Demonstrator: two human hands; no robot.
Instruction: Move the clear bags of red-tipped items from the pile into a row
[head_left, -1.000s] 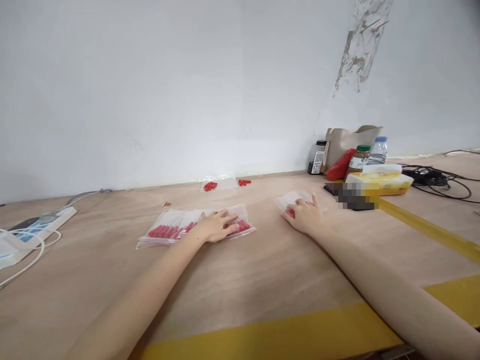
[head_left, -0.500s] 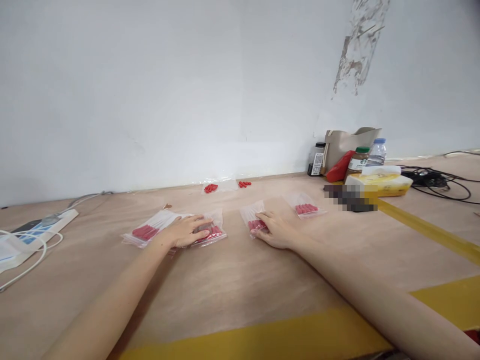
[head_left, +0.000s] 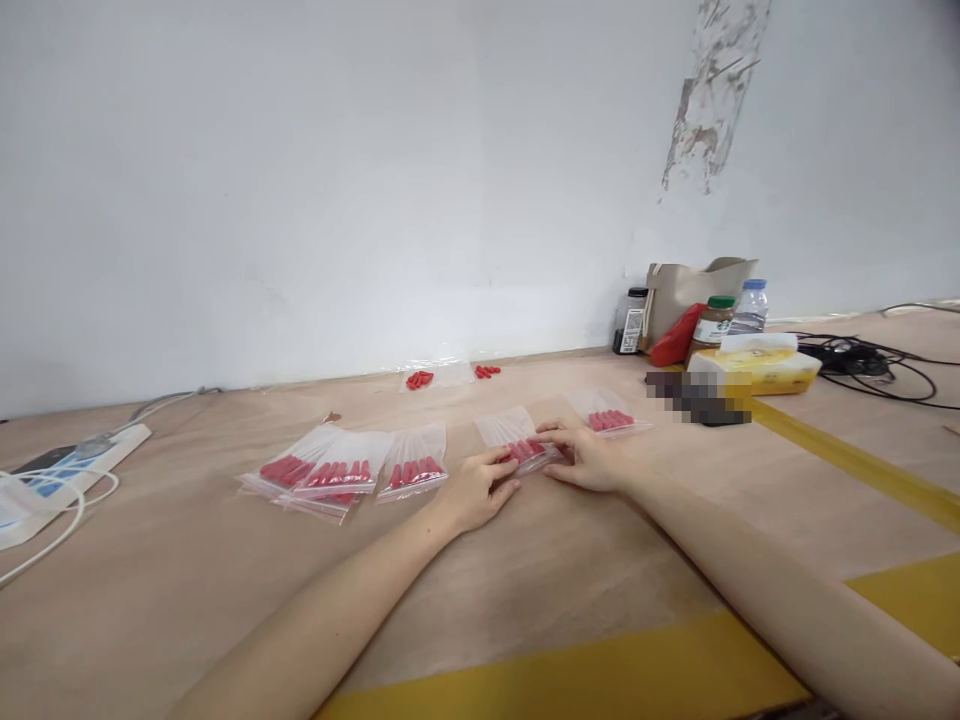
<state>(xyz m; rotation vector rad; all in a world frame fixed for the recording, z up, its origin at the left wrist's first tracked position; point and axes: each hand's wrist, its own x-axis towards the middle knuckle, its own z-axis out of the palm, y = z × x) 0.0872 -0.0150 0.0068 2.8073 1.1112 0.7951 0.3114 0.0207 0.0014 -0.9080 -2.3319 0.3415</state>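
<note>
A clear zip bag (head_left: 517,425) of red stick-like pieces lies on the table between my hands. The fingertips of my left hand (head_left: 480,488) touch its left lower edge, thumb and fingers apart. From the other side, the spread fingers of my right hand (head_left: 589,457) rest on its right edge. To the left is a similar single bag (head_left: 414,462), beside a pile of overlapping bags (head_left: 334,470). One more filled bag (head_left: 609,415) sits behind my right hand.
Near the wall lie a bag with red pieces (head_left: 420,380) and more small red pieces (head_left: 487,371). A power strip (head_left: 75,480) with white cables is at left. At right stand a tissue pack (head_left: 754,370), jar (head_left: 712,325), bottles, a beige bag (head_left: 690,290) and black cables (head_left: 862,355).
My left hand has moved right, off the left-hand bags, to the middle bag. My right hand has shifted slightly right, to that bag's right edge.
</note>
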